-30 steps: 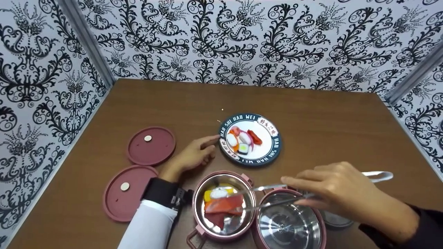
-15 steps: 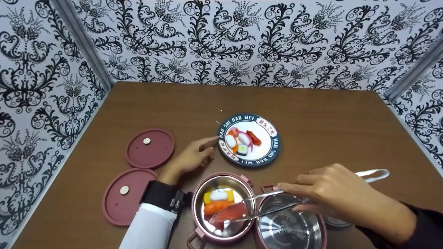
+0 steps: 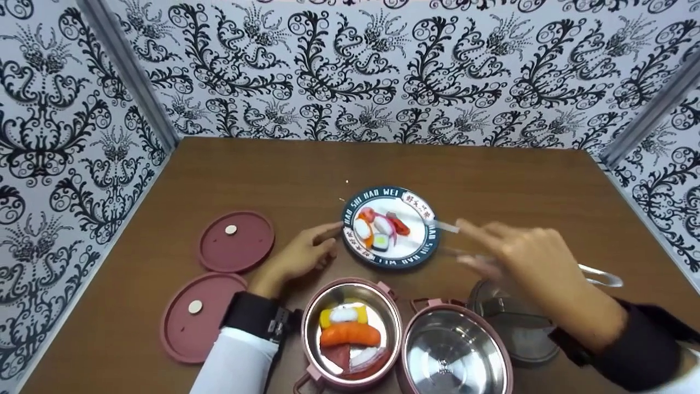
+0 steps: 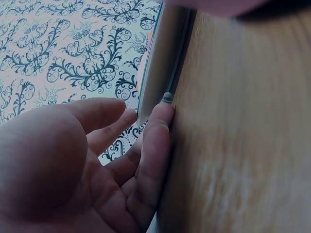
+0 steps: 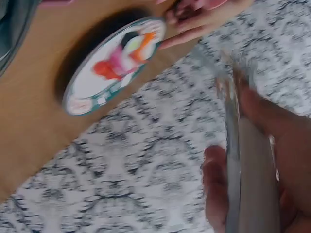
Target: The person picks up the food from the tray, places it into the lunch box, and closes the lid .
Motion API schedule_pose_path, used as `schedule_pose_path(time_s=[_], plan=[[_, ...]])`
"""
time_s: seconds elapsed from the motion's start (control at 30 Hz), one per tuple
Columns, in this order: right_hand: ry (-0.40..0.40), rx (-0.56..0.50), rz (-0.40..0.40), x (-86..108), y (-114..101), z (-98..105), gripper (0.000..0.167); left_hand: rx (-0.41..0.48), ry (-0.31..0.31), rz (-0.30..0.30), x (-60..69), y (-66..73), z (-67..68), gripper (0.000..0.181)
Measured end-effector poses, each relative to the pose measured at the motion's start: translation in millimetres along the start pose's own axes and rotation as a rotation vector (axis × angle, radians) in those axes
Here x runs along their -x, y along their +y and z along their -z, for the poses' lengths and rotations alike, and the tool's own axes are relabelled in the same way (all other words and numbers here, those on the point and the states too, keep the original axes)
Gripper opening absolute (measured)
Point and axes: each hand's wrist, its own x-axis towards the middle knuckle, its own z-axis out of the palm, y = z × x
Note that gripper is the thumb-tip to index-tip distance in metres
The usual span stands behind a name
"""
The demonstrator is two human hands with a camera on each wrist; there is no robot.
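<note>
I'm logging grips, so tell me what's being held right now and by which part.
The right hand holds the tongs around the middle of their arms; the left hand touches the plate's rim.

White plate (image 3: 416, 232), dark-blue rim (image 3: 402, 261); silver tongs (image 3: 448, 226); wall (image 3: 350, 71) black-on-white scrollwork.

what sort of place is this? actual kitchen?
Probably a staged tabletop booth, not a working kitchen: patterned wall panels meeting at grey corner posts hem in a wooden table, and toy-looking sushi sits on a plate.
</note>
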Motion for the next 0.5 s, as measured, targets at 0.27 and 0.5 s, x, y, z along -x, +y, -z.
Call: schedule_pose_path(time_s=[0.27,0.5], plan=[[-0.195,0.066,-0.235,1.3,21.1,-31.7,0.044,-0.001,0.017,0.015,-0.4,0.6,-2.6,0.047],[-0.312,0.039,-0.303,-2.1,23.4,-45.7,0.041,-0.028,0.018,0.000,0.1,1.8,-1.3,0.046]])
